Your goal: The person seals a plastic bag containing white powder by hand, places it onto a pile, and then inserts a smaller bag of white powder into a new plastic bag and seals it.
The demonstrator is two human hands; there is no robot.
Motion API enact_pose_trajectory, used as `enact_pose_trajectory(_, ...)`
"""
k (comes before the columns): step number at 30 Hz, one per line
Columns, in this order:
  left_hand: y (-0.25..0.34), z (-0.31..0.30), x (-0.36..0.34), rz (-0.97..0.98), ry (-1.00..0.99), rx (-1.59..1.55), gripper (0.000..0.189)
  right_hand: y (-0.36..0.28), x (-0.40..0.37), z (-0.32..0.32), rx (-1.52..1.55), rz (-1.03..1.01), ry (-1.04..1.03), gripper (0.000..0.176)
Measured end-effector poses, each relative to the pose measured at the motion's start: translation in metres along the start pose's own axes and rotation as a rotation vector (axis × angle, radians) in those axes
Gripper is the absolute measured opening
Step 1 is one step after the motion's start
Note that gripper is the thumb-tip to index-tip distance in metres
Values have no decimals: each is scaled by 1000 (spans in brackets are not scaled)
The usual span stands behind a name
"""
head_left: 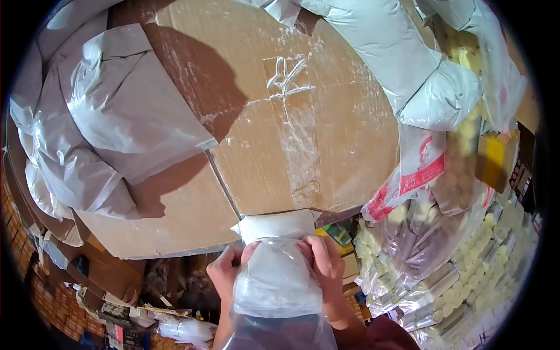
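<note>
Held just below the near edge of the box (280,134), the bag (277,291) is gripped at its mouth by the left hand (224,271) and right hand (326,262) around a white pack (277,224); bagging seems midway, and the next move likely calls for keeping the mouth spread.

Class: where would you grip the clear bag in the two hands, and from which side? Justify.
Probably the upper edges, from both sides, as the left hand and right hand do: the bag is limp film, upright, with a white packet at its top, so side grips hold it spread.
</note>
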State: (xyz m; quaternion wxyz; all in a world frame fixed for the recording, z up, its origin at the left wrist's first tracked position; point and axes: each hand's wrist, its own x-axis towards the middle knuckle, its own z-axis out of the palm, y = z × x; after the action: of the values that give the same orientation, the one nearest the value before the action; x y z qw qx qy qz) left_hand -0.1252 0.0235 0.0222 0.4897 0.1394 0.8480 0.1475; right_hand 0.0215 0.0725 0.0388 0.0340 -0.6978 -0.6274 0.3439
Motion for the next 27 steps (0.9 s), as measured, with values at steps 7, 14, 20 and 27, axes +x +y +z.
enact_pose_trajectory(7,-12,-10,-23,-274,-128,-414,35,18,-18,4,392,307,-209,19)
enact_pose_trajectory(14,-12,14,-6,-389,-304,-1033,22,28,-17,-17,1262,717,-568,34)
enact_pose_trajectory(20,-71,32,9,-225,-384,-961,15,43,-5,-19,865,408,-791,20)
enact_pose_trajectory(27,-78,0,-10,150,-261,-360,6,49,-20,-8,432,28,-336,20)
